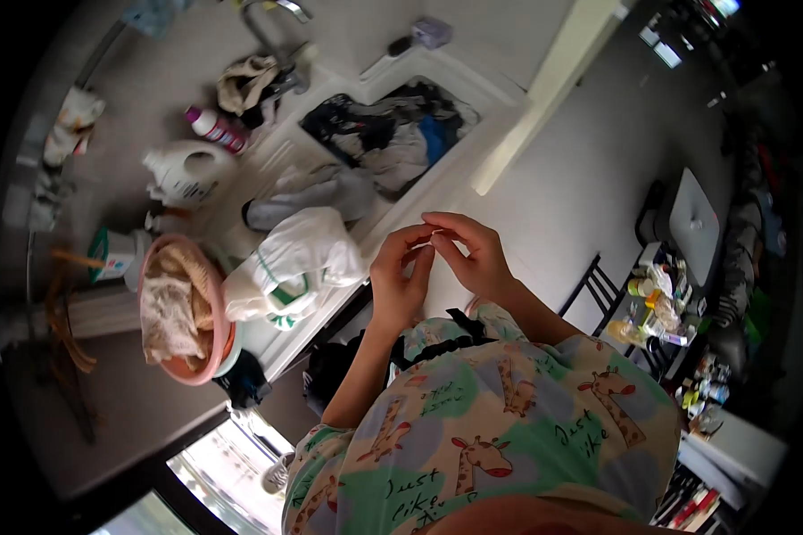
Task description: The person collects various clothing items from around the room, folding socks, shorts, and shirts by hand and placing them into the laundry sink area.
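Observation:
In the head view my left hand (pixel 401 275) and my right hand (pixel 469 254) meet at the fingertips in front of the giraffe-print shirt (pixel 509 419). The fingers of both are bent and pinched together; whatever lies between them is too small to make out. Nearest to my left hand is a white cloth with green trim (pixel 299 263) on the sink's edge. Behind it lies a grey garment (pixel 330 196). Dark and light clothes (pixel 393 143) fill the sink basin (pixel 495 94).
Left of the cloth stands a pink basin (pixel 180 379) holding beige fabric. A white jug (pixel 187 174) and a purple-capped bottle (pixel 219 130) are near the faucet (pixel 272 40). A cluttered table (pixel 687 343) and a chair (pixel 593 290) are at the right.

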`<state>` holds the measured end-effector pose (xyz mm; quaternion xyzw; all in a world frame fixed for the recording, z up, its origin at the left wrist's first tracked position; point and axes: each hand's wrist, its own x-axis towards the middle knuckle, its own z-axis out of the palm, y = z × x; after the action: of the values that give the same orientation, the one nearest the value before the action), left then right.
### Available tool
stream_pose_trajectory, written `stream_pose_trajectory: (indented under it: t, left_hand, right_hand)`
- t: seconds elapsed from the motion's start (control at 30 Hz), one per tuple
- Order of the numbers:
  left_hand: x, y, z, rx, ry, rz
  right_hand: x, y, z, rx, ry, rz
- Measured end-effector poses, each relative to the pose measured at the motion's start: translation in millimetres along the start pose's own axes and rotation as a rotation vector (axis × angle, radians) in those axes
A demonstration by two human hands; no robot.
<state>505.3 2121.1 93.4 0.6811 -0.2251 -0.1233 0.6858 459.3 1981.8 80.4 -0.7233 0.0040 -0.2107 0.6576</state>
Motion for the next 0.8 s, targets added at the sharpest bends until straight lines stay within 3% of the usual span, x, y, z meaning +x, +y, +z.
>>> stream_pose_trajectory:
  t: [0.27,0.57,0.7,0.8]
  left_hand:
    - [86.8,-22.5,258.8,-0.076,-0.497,-0.049]
    - [199.2,-43.9,452.9,-0.085,-0.678,-0.117]
    - [286.6,-71.0,530.5,-0.119,-0.690,-0.185]
    - [370.2,-94.9,608.1,-0.059,-0.829,-0.157]
  right_hand:
    - [-43.9,3.1,-264.4,-0.070,0.444,0.147]
    - [-8.7,47.3,-457.4,0.078,0.663,0.276]
    - [39.1,67.6,-549.1,0.002,0.696,0.258]
    - [74.4,75.7,-627.0,-0.061,0.802,0.338]
